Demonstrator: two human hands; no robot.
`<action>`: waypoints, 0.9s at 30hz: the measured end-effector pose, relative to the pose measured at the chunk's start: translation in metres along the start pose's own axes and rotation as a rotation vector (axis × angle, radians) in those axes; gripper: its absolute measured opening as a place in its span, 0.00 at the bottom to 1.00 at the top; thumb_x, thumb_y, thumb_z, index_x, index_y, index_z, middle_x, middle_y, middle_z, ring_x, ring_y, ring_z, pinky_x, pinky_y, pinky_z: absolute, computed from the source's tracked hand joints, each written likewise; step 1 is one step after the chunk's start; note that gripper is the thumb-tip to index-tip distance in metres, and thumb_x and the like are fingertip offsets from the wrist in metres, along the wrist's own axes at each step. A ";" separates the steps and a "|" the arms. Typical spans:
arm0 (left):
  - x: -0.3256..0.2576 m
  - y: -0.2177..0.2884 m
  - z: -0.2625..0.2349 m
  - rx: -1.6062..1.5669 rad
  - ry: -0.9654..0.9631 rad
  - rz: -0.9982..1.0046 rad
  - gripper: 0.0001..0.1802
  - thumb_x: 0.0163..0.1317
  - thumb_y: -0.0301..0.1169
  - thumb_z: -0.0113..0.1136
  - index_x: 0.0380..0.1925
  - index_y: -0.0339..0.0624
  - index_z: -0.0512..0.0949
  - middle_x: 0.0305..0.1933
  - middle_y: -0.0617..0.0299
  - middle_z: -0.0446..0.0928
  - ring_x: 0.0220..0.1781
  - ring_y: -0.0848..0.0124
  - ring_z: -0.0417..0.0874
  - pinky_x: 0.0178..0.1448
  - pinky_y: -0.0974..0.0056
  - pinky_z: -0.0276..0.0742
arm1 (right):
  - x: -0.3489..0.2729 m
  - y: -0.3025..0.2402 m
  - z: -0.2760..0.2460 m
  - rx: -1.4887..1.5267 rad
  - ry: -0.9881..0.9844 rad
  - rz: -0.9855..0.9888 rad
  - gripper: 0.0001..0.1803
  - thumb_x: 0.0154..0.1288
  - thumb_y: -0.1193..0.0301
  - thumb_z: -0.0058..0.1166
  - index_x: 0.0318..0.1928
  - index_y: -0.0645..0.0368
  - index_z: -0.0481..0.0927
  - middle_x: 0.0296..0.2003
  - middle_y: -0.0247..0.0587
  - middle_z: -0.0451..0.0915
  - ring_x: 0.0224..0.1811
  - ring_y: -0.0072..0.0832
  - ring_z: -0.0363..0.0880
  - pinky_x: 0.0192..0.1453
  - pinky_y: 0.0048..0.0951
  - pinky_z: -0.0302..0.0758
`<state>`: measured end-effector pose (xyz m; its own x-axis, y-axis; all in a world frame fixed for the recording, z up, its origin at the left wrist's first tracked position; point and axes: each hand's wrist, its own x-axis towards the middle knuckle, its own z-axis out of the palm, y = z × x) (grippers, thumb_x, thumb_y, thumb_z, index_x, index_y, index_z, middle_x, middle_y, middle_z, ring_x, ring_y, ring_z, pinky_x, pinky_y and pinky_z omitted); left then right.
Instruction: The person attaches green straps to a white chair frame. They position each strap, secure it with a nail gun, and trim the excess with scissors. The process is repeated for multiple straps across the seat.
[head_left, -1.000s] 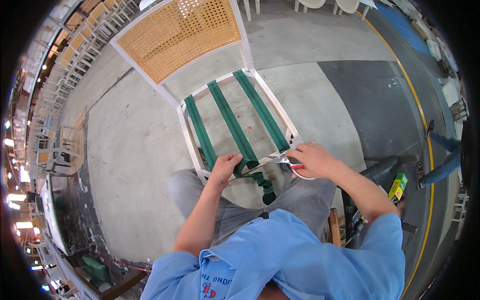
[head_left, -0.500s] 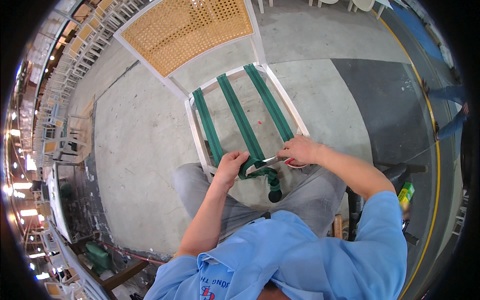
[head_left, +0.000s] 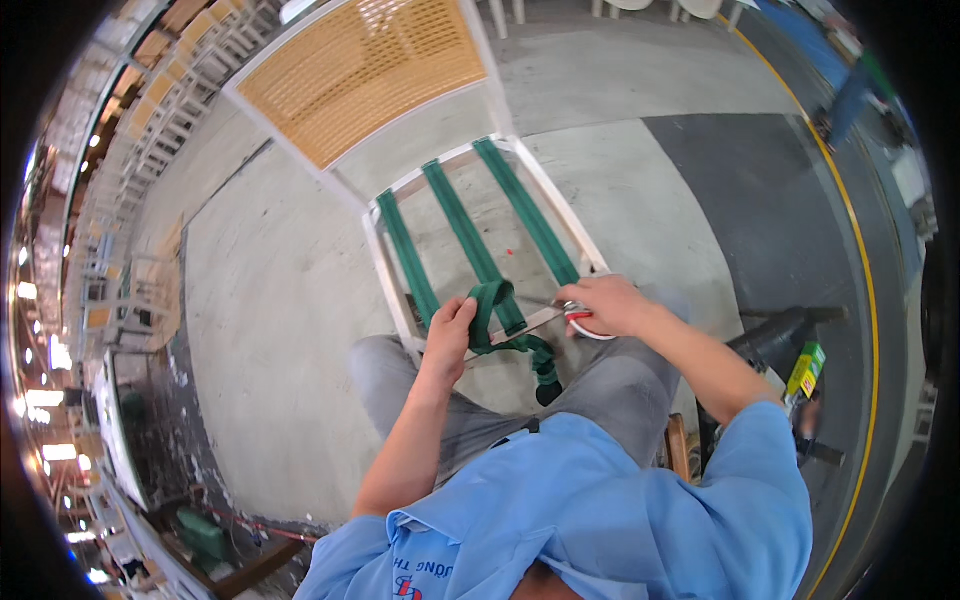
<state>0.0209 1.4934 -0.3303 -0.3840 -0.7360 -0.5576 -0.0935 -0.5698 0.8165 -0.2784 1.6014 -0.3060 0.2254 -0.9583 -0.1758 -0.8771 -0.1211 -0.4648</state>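
Observation:
A white chair frame [head_left: 385, 272] lies on its back in front of my knees, its seat strung with three green webbing straps [head_left: 466, 228]. My left hand [head_left: 449, 331] grips a loose loop of green webbing [head_left: 493, 305] at the seat's near rail. My right hand [head_left: 606, 304] holds scissors with red and white handles [head_left: 573, 313], the blades pointing left toward the loop. The webbing's tail hangs down over my lap.
The chair's woven cane back [head_left: 368, 72] lies beyond the seat on the concrete floor. Stacked chair frames [head_left: 150, 120] line the left side. A dark tool and a yellow-green box [head_left: 805, 368] sit at my right. A yellow floor line [head_left: 868, 290] curves along the right.
The view has shifted, with the chair now more centred. My left hand has pulled the webbing up into a taller loop, and the scissors sit close against it.

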 end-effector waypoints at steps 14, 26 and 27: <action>0.000 -0.101 0.030 0.415 -0.202 -0.010 0.10 0.78 0.32 0.59 0.39 0.36 0.80 0.43 0.64 0.76 0.46 0.72 0.75 0.53 0.65 0.71 | -0.444 -0.049 0.095 0.069 0.936 1.942 0.39 0.64 0.43 0.72 0.69 0.49 0.78 0.53 0.56 0.88 0.57 0.55 0.87 0.61 0.50 0.81; -0.008 -0.127 0.031 0.685 -0.101 0.135 0.16 0.74 0.37 0.62 0.43 0.31 0.85 0.68 0.37 0.75 0.73 0.44 0.73 0.78 0.52 0.66 | -0.431 -0.019 0.089 -0.079 0.948 1.447 0.27 0.68 0.65 0.70 0.66 0.55 0.82 0.57 0.50 0.79 0.50 0.44 0.84 0.57 0.43 0.80; -0.012 -0.123 0.033 0.671 -0.128 0.186 0.16 0.74 0.37 0.61 0.43 0.31 0.85 0.66 0.38 0.75 0.71 0.44 0.74 0.76 0.52 0.67 | -0.411 -0.015 0.074 -0.091 0.968 1.366 0.27 0.68 0.66 0.70 0.66 0.56 0.82 0.57 0.49 0.79 0.49 0.41 0.83 0.56 0.41 0.80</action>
<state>0.0069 1.5847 -0.4194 -0.5495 -0.7271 -0.4116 -0.5459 -0.0605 0.8357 -0.3261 2.0162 -0.2911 -0.9676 -0.1569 0.1977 -0.2229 0.8986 -0.3780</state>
